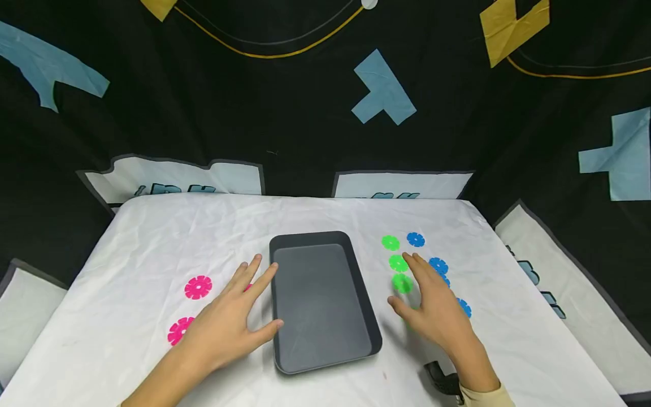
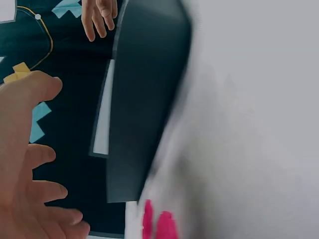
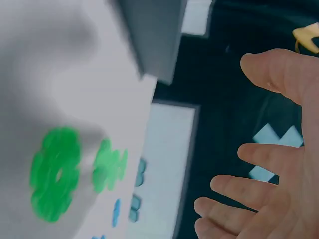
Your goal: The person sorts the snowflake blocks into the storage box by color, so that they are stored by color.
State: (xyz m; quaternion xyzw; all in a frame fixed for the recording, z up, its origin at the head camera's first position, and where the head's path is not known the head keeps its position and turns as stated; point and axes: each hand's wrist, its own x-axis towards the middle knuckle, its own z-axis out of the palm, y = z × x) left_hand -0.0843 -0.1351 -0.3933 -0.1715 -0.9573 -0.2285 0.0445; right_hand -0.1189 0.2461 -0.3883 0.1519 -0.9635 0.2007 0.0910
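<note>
A dark grey rectangular tray (image 1: pixel 325 305) lies on the white cloth between both hands. My left hand (image 1: pixel 231 325) hovers at the tray's left side with fingers spread, its fingertips overlapping the rim in the head view. Pink notched discs (image 1: pixel 198 287) lie beside and partly behind that hand. My right hand (image 1: pixel 437 308) is held over the right side, fingers extended, holding nothing. Green notched discs (image 1: pixel 390 243) and blue notched discs (image 1: pixel 415 239) lie around its fingers, some hidden beneath it. In the right wrist view a green disc (image 3: pixel 56 174) shows close up.
The white cloth (image 1: pixel 152 243) covers the table up to its far edge. Behind hangs a black backdrop (image 1: pixel 295 118) with blue tape pieces (image 1: pixel 385 87) and yellow ones. A black band (image 1: pixel 441 379) is at the right wrist.
</note>
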